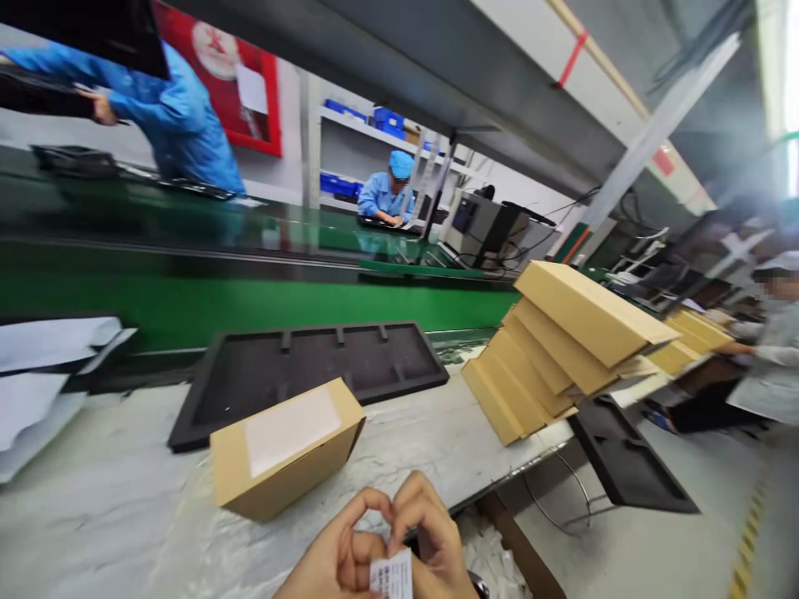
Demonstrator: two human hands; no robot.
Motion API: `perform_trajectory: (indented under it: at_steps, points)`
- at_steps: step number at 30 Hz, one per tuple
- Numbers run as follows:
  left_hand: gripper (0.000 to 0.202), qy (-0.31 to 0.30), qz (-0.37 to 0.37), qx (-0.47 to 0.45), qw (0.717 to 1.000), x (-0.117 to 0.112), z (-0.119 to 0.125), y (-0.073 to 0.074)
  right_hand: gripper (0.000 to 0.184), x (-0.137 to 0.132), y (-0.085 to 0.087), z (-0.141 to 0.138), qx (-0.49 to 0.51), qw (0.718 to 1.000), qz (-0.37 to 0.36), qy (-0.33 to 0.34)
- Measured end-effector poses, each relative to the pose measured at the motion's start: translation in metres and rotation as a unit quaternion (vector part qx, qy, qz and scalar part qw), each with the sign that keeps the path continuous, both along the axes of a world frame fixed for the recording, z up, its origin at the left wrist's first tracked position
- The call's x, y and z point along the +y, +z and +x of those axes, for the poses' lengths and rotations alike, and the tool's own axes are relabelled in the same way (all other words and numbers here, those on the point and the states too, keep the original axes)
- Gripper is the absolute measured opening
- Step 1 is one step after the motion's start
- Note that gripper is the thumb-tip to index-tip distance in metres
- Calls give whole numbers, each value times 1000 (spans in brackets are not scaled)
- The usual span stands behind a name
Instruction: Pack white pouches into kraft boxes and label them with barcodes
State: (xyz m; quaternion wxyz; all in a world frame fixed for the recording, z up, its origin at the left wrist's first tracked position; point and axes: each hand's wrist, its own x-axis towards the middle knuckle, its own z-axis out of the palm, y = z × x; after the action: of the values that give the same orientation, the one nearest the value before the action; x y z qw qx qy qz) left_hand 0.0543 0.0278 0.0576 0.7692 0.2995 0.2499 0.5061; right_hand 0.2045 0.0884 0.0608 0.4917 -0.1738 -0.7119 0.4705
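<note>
A small white label [393, 574] printed with dark codes sits between my two hands at the bottom of the head view. My left hand [343, 549] has its fingers curled at the label's left and lower edge. The bent fingers of my right hand [430, 532] pinch the label's upper part, and the fingertips of both hands almost meet. Just beyond them a brown cardboard box [287, 478] lies on the worktable [430, 441], a blank-looking white patch on its top. Behind the box is a black foam tray [325, 362] with shallow recesses.
Stacked cardboard boxes [562, 341] lean at the table's right edge. A second black tray [630, 457] juts out below them. White sheets [37, 383] lie at left. Past the green conveyor side [187, 308], people in blue [181, 116] work; another person [774, 349] stands right.
</note>
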Motion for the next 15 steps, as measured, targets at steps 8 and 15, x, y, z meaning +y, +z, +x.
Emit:
perform_trajectory:
  at_steps: [8, 15]
  points:
    - [71, 133, -4, 33, 991, -6, 2, -2, 24, -17, -24, -13, 5, 994, 48, -103]
    - [49, 243, 20, 94, 965, -11, 5, 7, 28, -23, -21, -22, 14, 989, 58, -132]
